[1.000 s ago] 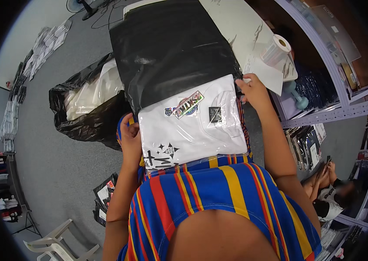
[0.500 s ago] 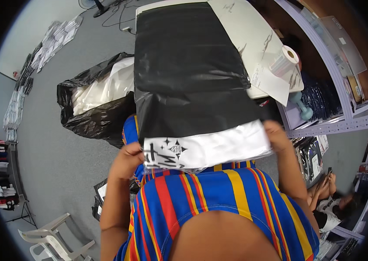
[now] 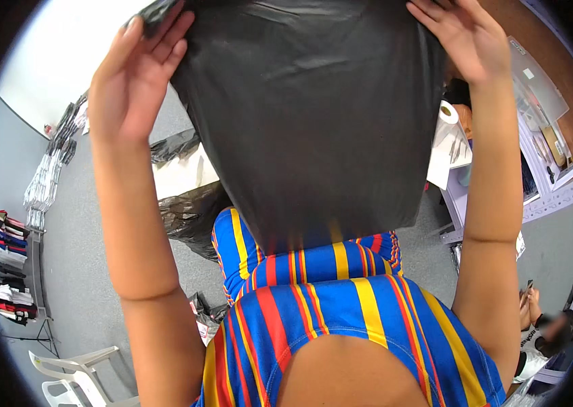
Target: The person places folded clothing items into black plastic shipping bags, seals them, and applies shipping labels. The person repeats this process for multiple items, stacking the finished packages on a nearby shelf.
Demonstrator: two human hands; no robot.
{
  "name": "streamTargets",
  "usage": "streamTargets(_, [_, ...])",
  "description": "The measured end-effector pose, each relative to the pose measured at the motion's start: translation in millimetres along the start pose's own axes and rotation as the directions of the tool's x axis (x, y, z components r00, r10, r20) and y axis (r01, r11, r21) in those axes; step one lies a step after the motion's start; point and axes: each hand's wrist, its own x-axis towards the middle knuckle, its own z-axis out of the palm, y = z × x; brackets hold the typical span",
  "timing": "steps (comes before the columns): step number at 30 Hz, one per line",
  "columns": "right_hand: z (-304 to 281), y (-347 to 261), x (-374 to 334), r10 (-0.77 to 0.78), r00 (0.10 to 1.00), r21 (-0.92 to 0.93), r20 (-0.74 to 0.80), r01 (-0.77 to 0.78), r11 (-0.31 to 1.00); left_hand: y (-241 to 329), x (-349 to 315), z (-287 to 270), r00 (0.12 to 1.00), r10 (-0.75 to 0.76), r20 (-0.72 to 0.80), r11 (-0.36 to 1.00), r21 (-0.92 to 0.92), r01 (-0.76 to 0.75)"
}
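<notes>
A large black plastic bag [image 3: 313, 129] hangs in front of me, raised, its lower end reaching down towards my lap. My left hand [image 3: 141, 81] grips its upper left corner, with a bit of dark plastic bunched between thumb and fingers. At the opposite side my right hand [image 3: 469, 41] has its fingers on the upper right edge, partly cut off by the frame's top. The bag hides most of the table and whatever lies behind it. Whether anything is inside the bag, I cannot tell.
Left of the bag sits an open black sack [image 3: 188, 203] with white contents. A label roll [image 3: 447, 113] and paper [image 3: 441, 159] show at right, beside a lilac rack [image 3: 537, 152]. White chair [image 3: 80, 376] lower left; clothes shelf [image 3: 12, 271] farther left. A person [image 3: 537, 339] sits lower right.
Both my hands have risen from near my lap to the top of the view, lifting the black bag. The white printed piece they held between them is no longer in sight.
</notes>
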Motion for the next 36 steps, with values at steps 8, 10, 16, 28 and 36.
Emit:
streamTargets(8, [-13,-15,65,-0.107,0.993,-0.037,0.045,0.109,0.993,18,54,15,0.915,0.368,-0.164,0.916,0.232,-0.327])
streamTargets(10, [-11,-8,56,-0.115,0.993,-0.007,0.012,0.115,0.993,24,42,-3,0.935,0.325,-0.139,0.943,0.125,-0.309])
streamTargets(16, [-61,64,-102,0.171,0.954,0.173,-0.244,-0.131,0.976,-103,-103,-10,0.91,-0.061,-0.41,0.995,0.043,0.086])
streamTargets(28, [-17,95,-235,0.153,0.772,-0.679,-0.617,-0.621,0.392,-165,-259,-2,0.526,-0.684,-0.506,0.57,0.079,0.818])
streamTargets(36, [115,205,-192,0.498,0.859,-0.874,0.118,-0.148,0.462,-169,-257,2,0.705,-0.468,-0.533,0.494,0.504,0.709])
